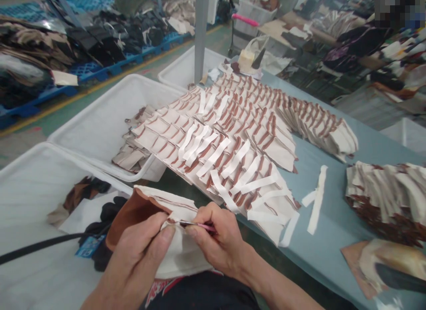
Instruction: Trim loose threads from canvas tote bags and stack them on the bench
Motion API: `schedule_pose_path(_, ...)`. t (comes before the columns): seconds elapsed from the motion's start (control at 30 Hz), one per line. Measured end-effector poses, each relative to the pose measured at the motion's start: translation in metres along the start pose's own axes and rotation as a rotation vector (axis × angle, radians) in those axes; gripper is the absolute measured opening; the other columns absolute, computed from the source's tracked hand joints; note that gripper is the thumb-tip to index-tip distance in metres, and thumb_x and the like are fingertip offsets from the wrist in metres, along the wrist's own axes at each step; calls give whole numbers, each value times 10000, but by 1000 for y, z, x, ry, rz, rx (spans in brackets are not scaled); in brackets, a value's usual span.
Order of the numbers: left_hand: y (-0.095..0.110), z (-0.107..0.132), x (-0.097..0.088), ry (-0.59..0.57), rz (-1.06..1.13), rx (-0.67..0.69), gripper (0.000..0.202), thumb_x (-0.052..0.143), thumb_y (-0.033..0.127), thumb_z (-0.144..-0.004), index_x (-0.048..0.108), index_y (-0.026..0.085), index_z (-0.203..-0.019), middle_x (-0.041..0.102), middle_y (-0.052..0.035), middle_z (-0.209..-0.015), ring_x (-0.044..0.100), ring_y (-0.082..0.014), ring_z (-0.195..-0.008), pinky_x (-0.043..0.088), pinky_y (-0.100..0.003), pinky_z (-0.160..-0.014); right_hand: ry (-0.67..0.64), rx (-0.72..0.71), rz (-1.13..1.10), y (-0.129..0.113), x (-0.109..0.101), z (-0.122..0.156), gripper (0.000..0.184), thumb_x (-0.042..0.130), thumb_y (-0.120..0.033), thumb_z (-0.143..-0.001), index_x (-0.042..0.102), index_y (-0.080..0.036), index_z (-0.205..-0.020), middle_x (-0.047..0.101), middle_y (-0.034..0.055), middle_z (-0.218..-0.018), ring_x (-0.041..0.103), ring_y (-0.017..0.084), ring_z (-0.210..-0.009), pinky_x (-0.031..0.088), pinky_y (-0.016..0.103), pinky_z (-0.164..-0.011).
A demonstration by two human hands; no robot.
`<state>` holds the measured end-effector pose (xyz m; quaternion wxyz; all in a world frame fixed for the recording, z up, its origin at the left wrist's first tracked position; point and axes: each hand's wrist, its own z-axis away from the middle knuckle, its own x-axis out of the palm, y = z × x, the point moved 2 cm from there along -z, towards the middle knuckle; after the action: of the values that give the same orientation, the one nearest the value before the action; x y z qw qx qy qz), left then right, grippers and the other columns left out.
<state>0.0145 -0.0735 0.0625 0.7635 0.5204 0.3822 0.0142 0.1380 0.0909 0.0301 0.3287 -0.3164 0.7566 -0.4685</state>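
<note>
My left hand point(140, 252) pinches the edge of a cream fabric piece point(181, 256) above my lap. Its brown lining point(133, 212) opens toward the left, giving it a tube-like shape. In my right hand point(219, 239) is a slim pink-handled tool point(207, 227) with a thin metal tip. That tip touches the seam beside my left thumb; I cannot tell whether it is a seam ripper or tweezers. Just beyond my hands, many similar cream pieces point(273, 143) with brown edges lie overlapped in rows, with white strips point(214, 156) scattered over them.
Blue-grey table point(328, 243) carries another stack of pieces point(389, 190) at right and loose white strips point(317, 199). White bins point(100, 101) holding scraps stand at left. A grey post point(200, 34) rises behind. A black cord point(43, 248) crosses the lower left.
</note>
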Motion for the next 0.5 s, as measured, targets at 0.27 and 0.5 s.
schedule_pose_path(0.27, 4, -7, 7, 2, 63, 238, 408, 544, 360, -1184, 640, 250, -803, 650, 89, -663, 571, -110, -527, 511, -186, -643, 26, -44, 27, -5, -7, 11, 252, 681, -318, -1129, 581, -236, -913, 588, -74, -675, 473, 89, -527, 394, 205, -540)
schedule_pose_path(0.5, 0, -6, 10, -16, 8, 281, 383, 516, 319, -1189, 682, 248, -851, 652, 93, -671, 560, -110, -507, 511, -195, -641, 54, -53, 72, -3, -7, 17, 283, 649, -362, -1150, 571, -243, -905, 575, -67, -660, 447, 101, -508, 388, 227, -524)
